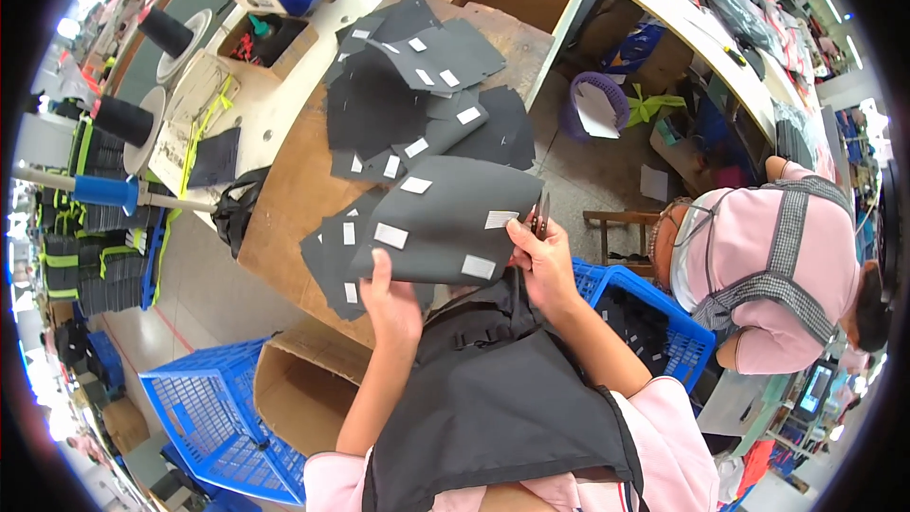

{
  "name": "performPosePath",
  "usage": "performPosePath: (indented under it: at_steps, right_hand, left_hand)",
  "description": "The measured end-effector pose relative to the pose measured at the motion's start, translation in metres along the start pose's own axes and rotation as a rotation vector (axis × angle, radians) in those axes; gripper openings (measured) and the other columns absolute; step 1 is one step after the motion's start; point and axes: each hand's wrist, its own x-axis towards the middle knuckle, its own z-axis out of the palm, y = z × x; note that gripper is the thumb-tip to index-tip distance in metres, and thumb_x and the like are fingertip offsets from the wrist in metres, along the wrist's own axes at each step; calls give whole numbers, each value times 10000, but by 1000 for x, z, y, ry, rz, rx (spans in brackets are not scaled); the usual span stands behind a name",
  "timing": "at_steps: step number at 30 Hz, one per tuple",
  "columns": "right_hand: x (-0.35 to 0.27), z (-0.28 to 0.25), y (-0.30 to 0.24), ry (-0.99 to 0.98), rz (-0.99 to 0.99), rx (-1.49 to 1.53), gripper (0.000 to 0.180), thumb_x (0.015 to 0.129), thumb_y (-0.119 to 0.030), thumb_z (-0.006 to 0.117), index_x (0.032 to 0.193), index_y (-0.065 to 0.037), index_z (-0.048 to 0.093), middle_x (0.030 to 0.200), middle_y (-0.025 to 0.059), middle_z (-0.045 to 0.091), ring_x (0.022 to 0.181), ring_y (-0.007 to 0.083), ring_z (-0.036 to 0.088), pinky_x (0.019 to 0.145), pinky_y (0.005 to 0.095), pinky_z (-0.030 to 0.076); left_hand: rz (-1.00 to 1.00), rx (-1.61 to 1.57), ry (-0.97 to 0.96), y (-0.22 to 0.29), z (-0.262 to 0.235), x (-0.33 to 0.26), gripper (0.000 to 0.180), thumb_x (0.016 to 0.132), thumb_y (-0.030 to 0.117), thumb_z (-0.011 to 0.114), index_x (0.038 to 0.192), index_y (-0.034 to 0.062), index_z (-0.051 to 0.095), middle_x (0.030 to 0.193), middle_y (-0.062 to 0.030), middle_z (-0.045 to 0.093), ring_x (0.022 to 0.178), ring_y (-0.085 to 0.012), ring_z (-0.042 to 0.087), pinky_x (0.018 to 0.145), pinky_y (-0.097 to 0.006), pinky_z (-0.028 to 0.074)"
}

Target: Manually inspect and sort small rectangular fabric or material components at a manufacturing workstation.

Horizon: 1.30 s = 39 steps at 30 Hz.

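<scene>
Between my two hands is a dark grey sheet-like panel (441,213), slightly curved, with several white rectangular patches on it. My left hand (391,308) grips its lower left edge, thumb on top and fingers underneath. At the right edge, my right hand (547,270) pinches the panel with the thumb beside a patch. Dark thread snips (541,216) also sit in that hand, their blades pointing up and away. Beyond the held panel, similar dark panels (379,100) with white patches lie in a loose, overlapping pile on the wooden table (275,228).
A blue crate (204,408) and a cardboard box (299,384) stand at lower left. Another blue crate (687,327) with dark pieces is by my right elbow. A co-worker in pink (773,256) sits at right. A purple basket (607,85) stands beyond the table; thread cones (123,120) at left.
</scene>
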Motion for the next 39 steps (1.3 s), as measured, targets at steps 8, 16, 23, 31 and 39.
performPosePath:
  at_steps: [8, 16, 23, 31, 39]
  right_hand:
    - [9, 2, -42, -600, -165, -742, 139, 756, -45, 683, 761, 10, 556, 693, -43, 476, 656, 35, 406, 571, 228, 344]
    - [-25, 21, -60, -145, -941, -1483, 274, 709, -100, 709, 953, -68, 586, 823, 86, 554, 642, 192, 553, 556, 323, 431]
    - [-43, 5, -32, -241, -953, -1303, 334, 677, -70, 712, 987, -70, 587, 861, 79, 540, 625, 239, 546, 540, 327, 436]
    - [-36, 9, -32, -232, -1028, -1248, 311, 672, -69, 718, 960, -63, 601, 784, 69, 534, 605, 225, 539, 526, 321, 420]
    - [-45, 6, -24, -153, -1057, -1189, 269, 681, -36, 713, 931, -58, 615, 775, 77, 539, 577, 229, 531, 526, 298, 425]
  left_hand:
    - [832, 1556, -821, 59, 73, 1, 981, 671, 471, 728, 1413, 49, 245, 1417, -137, 347, 1381, -288, 146, 1091, -484, 61]
    - [-355, 659, -510, 40, 48, -6, 281, 760, 107, 734, 966, -47, 620, 869, -74, 656, 732, -116, 619, 653, -244, 513]
    - [-276, 609, -470, 33, 49, -13, 278, 772, 118, 727, 979, -25, 608, 884, -83, 654, 745, -110, 616, 656, -238, 513]
    - [-265, 637, -471, 33, 47, -20, 260, 767, 111, 727, 964, -18, 616, 875, -75, 652, 730, -100, 606, 645, -234, 507]
    - [-256, 624, -458, 33, 46, -23, 249, 761, 95, 726, 956, -17, 619, 856, -69, 652, 720, -99, 603, 644, -233, 505]
